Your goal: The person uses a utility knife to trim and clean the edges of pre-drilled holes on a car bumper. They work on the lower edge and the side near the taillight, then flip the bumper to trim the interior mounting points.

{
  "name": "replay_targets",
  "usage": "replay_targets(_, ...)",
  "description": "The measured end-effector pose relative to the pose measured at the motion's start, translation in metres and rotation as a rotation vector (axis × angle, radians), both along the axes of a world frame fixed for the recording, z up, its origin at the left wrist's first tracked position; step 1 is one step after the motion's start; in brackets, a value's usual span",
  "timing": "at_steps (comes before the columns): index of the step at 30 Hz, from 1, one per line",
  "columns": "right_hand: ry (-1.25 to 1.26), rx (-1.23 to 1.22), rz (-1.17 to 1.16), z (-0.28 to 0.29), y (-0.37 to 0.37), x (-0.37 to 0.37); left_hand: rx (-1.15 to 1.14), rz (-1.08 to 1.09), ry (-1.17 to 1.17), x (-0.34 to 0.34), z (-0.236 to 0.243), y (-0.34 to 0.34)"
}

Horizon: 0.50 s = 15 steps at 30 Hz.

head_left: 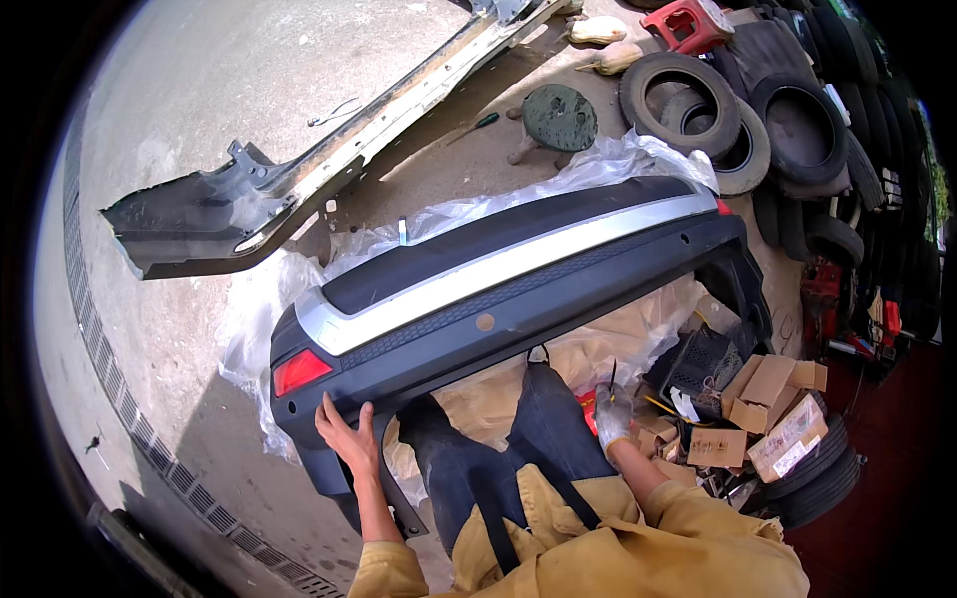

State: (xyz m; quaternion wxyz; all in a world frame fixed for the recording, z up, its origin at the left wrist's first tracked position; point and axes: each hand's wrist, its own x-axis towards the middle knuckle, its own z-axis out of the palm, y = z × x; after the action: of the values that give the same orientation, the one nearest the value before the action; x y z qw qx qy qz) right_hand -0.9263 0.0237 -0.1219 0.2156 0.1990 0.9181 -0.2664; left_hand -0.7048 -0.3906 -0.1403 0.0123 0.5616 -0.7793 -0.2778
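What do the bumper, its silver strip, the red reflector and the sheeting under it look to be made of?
Bumper: probably moulded plastic, matte and dark, with a patterned band below the strip.
Silver strip: smooth, satin; perhaps painted plastic, though metal isn't ruled out.
Red reflector: likely plastic, bright and glossy.
Sheeting: seemingly thin plastic film, translucent, crinkled, with shiny folds.
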Motion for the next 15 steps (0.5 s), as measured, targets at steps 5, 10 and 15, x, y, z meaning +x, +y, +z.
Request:
replay_targets(5,-0.053,0.009,-0.221,-0.150,0.176,-0.055,-0.134,-0.195,-0.248,-0.096,-0.013,0.074)
replay_targets(10,-0.089,0.136,0.009,-0.213,0.217,-0.125,-0.358,-0.288,-0.179,-0.072,-0.051,0.059)
replay_targets(15,-0.152,0.078,-0.105,-0.297,0.250,-0.128,-0.545,-0.555,-0.037,-0.063,-0.070,0.042)
